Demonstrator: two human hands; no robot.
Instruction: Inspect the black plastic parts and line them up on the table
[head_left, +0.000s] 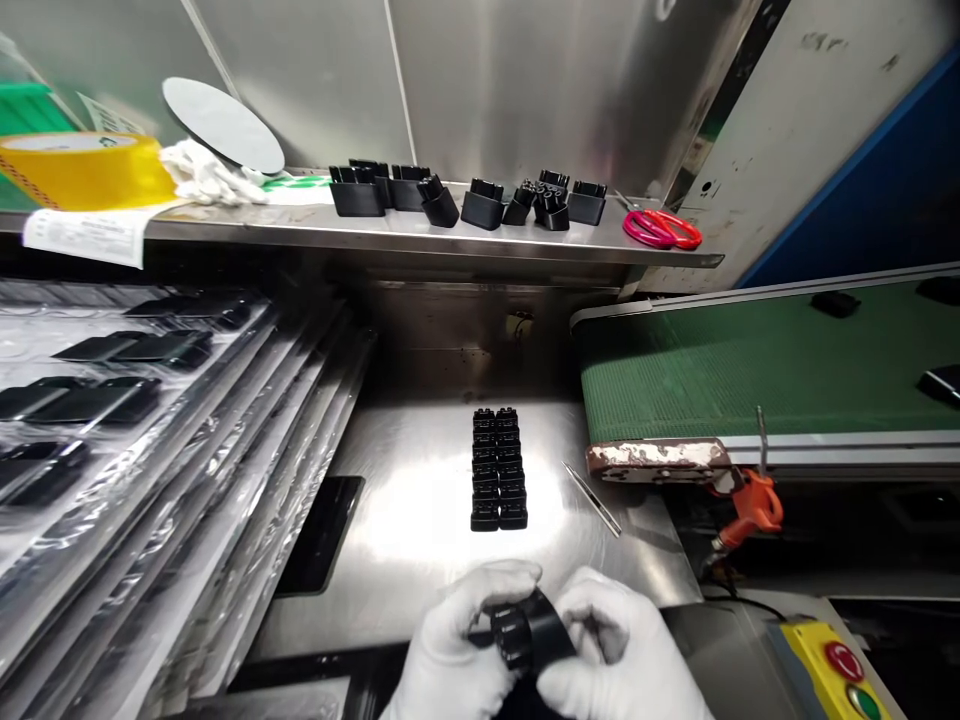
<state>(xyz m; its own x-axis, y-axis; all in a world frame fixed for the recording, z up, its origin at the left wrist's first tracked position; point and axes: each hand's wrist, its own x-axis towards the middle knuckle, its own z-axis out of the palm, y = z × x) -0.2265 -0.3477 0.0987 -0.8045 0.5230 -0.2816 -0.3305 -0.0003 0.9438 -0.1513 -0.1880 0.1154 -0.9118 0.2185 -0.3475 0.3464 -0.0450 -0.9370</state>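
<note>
Both my hands wear white gloves and meet at the bottom centre over the steel worktop (420,530). My left hand (454,650) and my right hand (619,650) are both closed around one small black plastic part (531,632) with a ribbed end. Farther out on the worktop lie two neat rows of several matching black parts (499,468). A thin metal pair of tweezers (592,498) lies just to the right of those rows.
A steel shelf (420,235) at the back carries several black housings (465,198), red scissors (664,229), a yellow tape roll (82,168) and a grey disc. Stacked clear trays (150,450) with black parts fill the left. A green conveyor belt (750,370) runs on the right, above an orange air gun (754,505).
</note>
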